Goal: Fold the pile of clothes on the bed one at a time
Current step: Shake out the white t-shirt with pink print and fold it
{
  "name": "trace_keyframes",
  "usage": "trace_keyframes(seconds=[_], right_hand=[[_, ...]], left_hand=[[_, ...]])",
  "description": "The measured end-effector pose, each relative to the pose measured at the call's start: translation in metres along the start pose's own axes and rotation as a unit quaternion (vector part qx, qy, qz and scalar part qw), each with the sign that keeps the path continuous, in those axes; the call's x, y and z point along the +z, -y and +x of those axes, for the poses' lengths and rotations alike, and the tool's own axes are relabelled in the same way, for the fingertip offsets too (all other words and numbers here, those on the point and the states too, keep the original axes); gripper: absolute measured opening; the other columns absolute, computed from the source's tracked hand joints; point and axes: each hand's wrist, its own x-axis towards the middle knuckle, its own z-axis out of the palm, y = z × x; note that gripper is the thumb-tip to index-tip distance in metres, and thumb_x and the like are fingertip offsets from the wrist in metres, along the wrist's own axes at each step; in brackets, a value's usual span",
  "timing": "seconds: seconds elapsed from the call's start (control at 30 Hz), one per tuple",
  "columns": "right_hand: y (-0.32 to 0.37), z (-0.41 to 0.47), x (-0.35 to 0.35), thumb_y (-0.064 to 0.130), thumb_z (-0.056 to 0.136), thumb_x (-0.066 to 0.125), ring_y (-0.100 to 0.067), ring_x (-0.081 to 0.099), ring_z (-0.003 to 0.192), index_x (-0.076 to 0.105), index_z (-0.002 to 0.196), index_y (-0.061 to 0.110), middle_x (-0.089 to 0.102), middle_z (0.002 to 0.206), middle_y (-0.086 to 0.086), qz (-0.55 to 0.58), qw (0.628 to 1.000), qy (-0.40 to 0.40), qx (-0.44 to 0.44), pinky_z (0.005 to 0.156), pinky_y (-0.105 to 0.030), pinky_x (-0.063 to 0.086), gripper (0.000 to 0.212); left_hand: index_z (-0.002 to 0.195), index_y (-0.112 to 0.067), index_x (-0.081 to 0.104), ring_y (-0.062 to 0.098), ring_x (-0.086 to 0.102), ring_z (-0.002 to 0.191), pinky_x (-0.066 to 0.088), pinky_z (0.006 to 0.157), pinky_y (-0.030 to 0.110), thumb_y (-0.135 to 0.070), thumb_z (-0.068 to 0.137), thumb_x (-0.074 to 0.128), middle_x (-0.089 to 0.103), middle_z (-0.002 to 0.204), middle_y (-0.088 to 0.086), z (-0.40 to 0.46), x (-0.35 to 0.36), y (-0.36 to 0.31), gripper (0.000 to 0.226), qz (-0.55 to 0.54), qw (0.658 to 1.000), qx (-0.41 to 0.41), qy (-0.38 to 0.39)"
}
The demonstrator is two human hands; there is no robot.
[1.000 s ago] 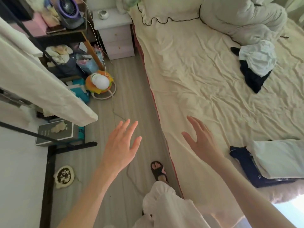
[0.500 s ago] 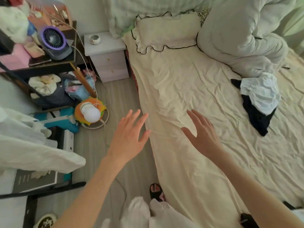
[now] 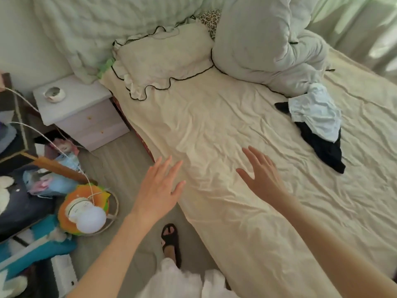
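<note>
A small pile of clothes lies on the right of the cream bed sheet [image 3: 214, 130]: a crumpled pale blue garment [image 3: 315, 110] on top of a black garment [image 3: 324, 150]. My left hand [image 3: 160, 189] hovers with fingers spread over the bed's left edge, holding nothing. My right hand [image 3: 264, 174] is stretched out flat above the sheet, fingers straight, well to the left of the pile and apart from it.
A frilled pillow [image 3: 163, 61] and a bunched grey duvet [image 3: 264, 46] lie at the head of the bed. A white bedside cabinet [image 3: 79, 108] stands to the left. An orange fan [image 3: 86, 209], bags and cables clutter the floor. My sandalled foot [image 3: 170, 239] stands by the bed.
My view has swung up and toward the head of the bed; the folded stack at the lower right has left the frame. Both hands have reached forward, staying open and spread.
</note>
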Motion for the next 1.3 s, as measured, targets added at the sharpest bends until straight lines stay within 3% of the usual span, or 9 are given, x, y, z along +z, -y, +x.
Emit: trace_keyframes(seconds=[0.23,0.37,0.7,0.83,1.0,1.13,1.2,1.3], right_hand=[[-0.021,0.057,0.014,0.044,0.093,0.052,-0.028,0.034,0.137,0.034,0.146,0.017,0.034,0.151,-0.008,-0.039,0.991,-0.014,0.125,0.113,-0.046,0.026,0.062],[-0.066,0.087,0.023,0.045,0.090,0.056,-0.029,0.040,0.134,0.041,0.142,0.014,0.040,0.147,-0.011,-0.058,0.983,-0.039,0.173,0.110,-0.049,0.031,0.063],[-0.302,0.215,0.088,0.040,0.095,0.048,-0.030,0.031,0.137,0.030,0.146,0.014,0.034,0.150,-0.012,-0.165,0.943,0.072,0.280,0.111,-0.044,0.026,0.059],[-0.380,0.263,0.110,0.035,0.096,0.047,-0.031,0.029,0.137,0.031,0.144,0.011,0.036,0.146,-0.013,-0.189,0.925,0.076,0.320,0.109,-0.044,0.027,0.055],[-0.447,0.303,0.120,0.034,0.099,0.039,-0.029,0.013,0.145,0.020,0.149,0.008,0.018,0.156,-0.014,-0.185,0.910,0.017,0.370,0.116,-0.044,0.016,0.059],[-0.490,0.331,0.118,0.033,0.101,0.037,-0.030,0.014,0.144,0.011,0.150,0.005,0.016,0.157,-0.013,-0.162,0.899,-0.050,0.405,0.115,-0.044,0.018,0.062],[-0.505,0.342,0.117,0.029,0.100,0.039,-0.031,0.027,0.138,0.017,0.148,0.004,0.028,0.151,-0.015,-0.151,0.882,-0.054,0.444,0.109,-0.043,0.025,0.058],[-0.517,0.354,0.113,0.011,0.096,0.040,-0.031,0.043,0.121,0.049,0.129,0.004,0.049,0.130,-0.014,-0.145,0.864,-0.098,0.472,0.098,-0.041,0.033,0.035]], left_hand=[[0.149,-0.024,0.019,0.022,0.004,0.145,0.008,0.117,0.036,-0.042,0.097,0.036,0.013,0.158,0.004,0.134,0.014,0.027,0.058,0.022,0.991,0.105,0.074],[0.150,-0.027,0.009,0.021,-0.003,0.146,0.005,0.117,0.039,-0.046,0.098,0.031,0.002,0.159,0.002,0.200,0.056,0.016,0.060,0.059,0.980,0.139,0.133],[0.149,-0.032,-0.005,0.023,-0.015,0.144,-0.002,0.115,0.046,-0.045,0.098,0.033,-0.013,0.158,0.001,0.387,0.249,-0.056,0.065,0.088,0.960,0.164,0.207],[0.150,-0.034,0.002,0.024,-0.014,0.144,0.000,0.113,0.052,-0.051,0.093,0.040,-0.013,0.158,0.000,0.450,0.316,-0.073,0.070,0.092,0.960,0.158,0.211],[0.147,-0.042,-0.006,0.024,-0.018,0.144,-0.002,0.108,0.064,-0.069,0.082,0.041,-0.020,0.156,-0.004,0.500,0.365,-0.112,0.084,0.095,0.952,0.178,0.231],[0.143,-0.044,-0.018,0.027,-0.020,0.143,0.002,0.104,0.070,-0.075,0.078,0.037,-0.027,0.154,-0.003,0.507,0.385,-0.120,0.091,0.133,0.950,0.157,0.233],[0.139,-0.043,-0.025,0.027,-0.020,0.143,0.004,0.104,0.070,-0.075,0.078,0.035,-0.029,0.153,-0.003,0.507,0.385,-0.120,0.092,0.149,0.947,0.158,0.235],[0.130,-0.043,-0.033,0.027,-0.020,0.143,0.006,0.105,0.069,-0.075,0.078,0.034,-0.030,0.153,-0.003,0.511,0.383,-0.122,0.091,0.159,0.944,0.153,0.245]])
